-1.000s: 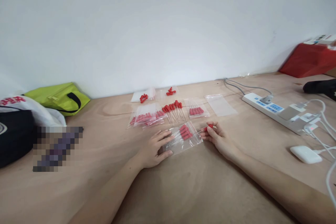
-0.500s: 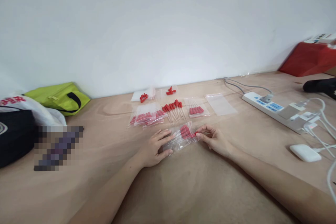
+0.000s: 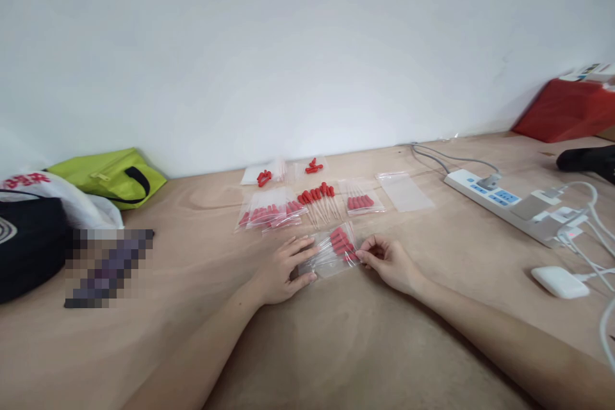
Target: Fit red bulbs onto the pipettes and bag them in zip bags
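Observation:
On the tabletop in front of me lies a clear zip bag (image 3: pixel 321 262) with several red-tipped wooden sticks (image 3: pixel 340 240) inside, their red ends toward the right. My left hand (image 3: pixel 286 269) rests with fingers spread over the bag's left end. Thumb and forefinger of my right hand (image 3: pixel 387 262) pinch together at the bag's right edge, at the red end of one stick (image 3: pixel 350 255). Just behind the bag, loose red-headed sticks (image 3: pixel 318 202) lie fanned out. Filled bags (image 3: pixel 269 211) overlap to their left; another filled bag (image 3: pixel 361 197) lies to their right.
A flat bag (image 3: pixel 404 192) lies farther right. Small red pieces (image 3: pixel 264 177) sit on bags near the wall. A power strip (image 3: pixel 485 195) with cables and a white case (image 3: pixel 560 282) are at right. A green bag (image 3: pixel 110 176) and black bag (image 3: pixel 31 246) are at left.
The red end of the stick at my right fingertips has moved left, into the bag. My right hand has shifted slightly left and down; the left hand stays in place.

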Demonstrator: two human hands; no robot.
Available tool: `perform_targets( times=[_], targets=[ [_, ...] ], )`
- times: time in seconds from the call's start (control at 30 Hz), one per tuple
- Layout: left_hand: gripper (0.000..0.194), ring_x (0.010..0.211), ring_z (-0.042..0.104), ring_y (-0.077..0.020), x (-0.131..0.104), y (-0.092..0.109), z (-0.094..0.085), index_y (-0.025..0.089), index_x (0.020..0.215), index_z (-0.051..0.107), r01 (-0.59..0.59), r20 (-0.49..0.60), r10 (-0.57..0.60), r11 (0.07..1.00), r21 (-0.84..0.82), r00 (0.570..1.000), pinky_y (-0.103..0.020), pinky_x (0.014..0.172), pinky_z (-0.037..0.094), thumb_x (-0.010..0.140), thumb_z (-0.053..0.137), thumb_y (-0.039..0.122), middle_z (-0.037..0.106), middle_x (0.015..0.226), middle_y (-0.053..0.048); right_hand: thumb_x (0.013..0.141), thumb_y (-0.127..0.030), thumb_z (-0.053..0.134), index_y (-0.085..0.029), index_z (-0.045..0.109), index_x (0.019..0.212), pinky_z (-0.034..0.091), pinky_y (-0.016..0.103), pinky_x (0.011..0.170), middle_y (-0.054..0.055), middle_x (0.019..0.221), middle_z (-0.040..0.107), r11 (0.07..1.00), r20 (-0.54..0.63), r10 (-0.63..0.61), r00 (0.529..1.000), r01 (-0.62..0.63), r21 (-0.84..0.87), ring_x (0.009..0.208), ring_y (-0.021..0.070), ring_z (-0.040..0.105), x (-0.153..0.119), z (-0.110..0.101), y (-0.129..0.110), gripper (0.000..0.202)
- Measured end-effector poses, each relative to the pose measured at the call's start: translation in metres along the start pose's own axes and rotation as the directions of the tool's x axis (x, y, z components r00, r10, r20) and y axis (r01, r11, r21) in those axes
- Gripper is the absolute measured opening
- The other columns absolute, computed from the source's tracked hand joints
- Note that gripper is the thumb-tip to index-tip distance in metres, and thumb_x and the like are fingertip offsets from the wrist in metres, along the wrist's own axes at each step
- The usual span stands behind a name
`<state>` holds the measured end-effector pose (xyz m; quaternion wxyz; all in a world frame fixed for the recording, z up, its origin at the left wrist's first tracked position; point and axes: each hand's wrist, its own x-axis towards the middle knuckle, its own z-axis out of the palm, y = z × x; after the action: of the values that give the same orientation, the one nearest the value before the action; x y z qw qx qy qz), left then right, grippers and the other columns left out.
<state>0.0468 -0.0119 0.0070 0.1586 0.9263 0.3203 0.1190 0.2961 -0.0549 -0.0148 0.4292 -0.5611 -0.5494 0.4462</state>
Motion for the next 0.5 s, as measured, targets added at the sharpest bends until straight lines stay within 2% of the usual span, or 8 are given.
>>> perform_targets(
  times=[0.13, 0.27, 0.4, 0.43, 0.5],
  targets=[
    [0.045, 0.125, 0.034, -0.0227, 0.0, 0.0, -0.001, 0.026, 0.125, 0.044, -0.001, -0.006, 0.001, 1.0, -0.02, 1.0, -0.046, 0.106, 0.025, 0.082, 0.05, 0.037, 0.041, 0.134, -0.005, 0.068, -0.051, 0.057, -0.019, 0.045, 0.065, 0.037, 0.022, 0.044, -0.004, 0.05, 0.049, 0.996, 0.048, 0.044, 0.998, -0.048, 0.079, 0.045, 0.0091, 0.048, -0.001, 0.002, -0.007, 0.034],
    [0.045, 0.126, 0.032, -0.0231, -0.001, 0.0, -0.003, 0.027, 0.125, 0.045, 0.021, 0.017, -0.02, 0.999, -0.03, 1.0, -0.047, 0.105, 0.024, 0.082, 0.05, 0.036, 0.04, 0.135, -0.005, 0.064, -0.049, 0.061, -0.02, 0.042, 0.079, 0.034, 0.018, 0.035, -0.005, 0.06, 0.053, 0.981, 0.117, 0.101, 0.988, -0.118, 0.154, 0.04, 0.0064, 0.047, 0.002, -0.001, -0.007, 0.037],
    [0.047, 0.127, 0.031, -0.0242, -0.002, -0.001, -0.005, 0.027, 0.125, 0.044, 0.022, 0.035, -0.021, 0.999, -0.037, 0.999, -0.047, 0.105, 0.025, 0.08, 0.052, 0.036, 0.039, 0.136, -0.005, 0.058, -0.039, 0.07, -0.022, 0.044, 0.092, 0.034, 0.017, 0.031, -0.004, 0.069, 0.055, 0.982, -0.014, 0.166, 0.986, -0.164, 0.094, 0.043, 0.0068, 0.049, 0.015, -0.009, -0.011, 0.046],
    [0.047, 0.127, 0.031, -0.024, -0.002, -0.001, -0.006, 0.026, 0.125, 0.044, 0.013, 0.038, -0.011, 0.999, -0.04, 0.999, -0.047, 0.105, 0.024, 0.08, 0.052, 0.035, 0.039, 0.136, -0.005, 0.059, -0.037, 0.07, -0.021, 0.045, 0.091, 0.035, 0.017, 0.031, -0.004, 0.067, 0.055, 0.98, -0.021, 0.188, 0.982, -0.187, 0.064, 0.043, 0.0074, 0.049, 0.02, -0.01, -0.014, 0.044],
    [0.048, 0.126, 0.033, -0.023, -0.001, 0.0, -0.007, 0.027, 0.126, 0.043, -0.011, 0.046, 0.013, 0.999, -0.051, 0.999, -0.048, 0.106, 0.022, 0.079, 0.053, 0.034, 0.039, 0.135, -0.005, 0.062, -0.038, 0.068, -0.019, 0.05, 0.083, 0.032, 0.017, 0.031, -0.005, 0.056, 0.053, 0.97, 0.046, 0.242, 0.969, -0.241, -0.025, 0.039, 0.0073, 0.047, 0.031, -0.011, -0.021, 0.034]
  ],
)
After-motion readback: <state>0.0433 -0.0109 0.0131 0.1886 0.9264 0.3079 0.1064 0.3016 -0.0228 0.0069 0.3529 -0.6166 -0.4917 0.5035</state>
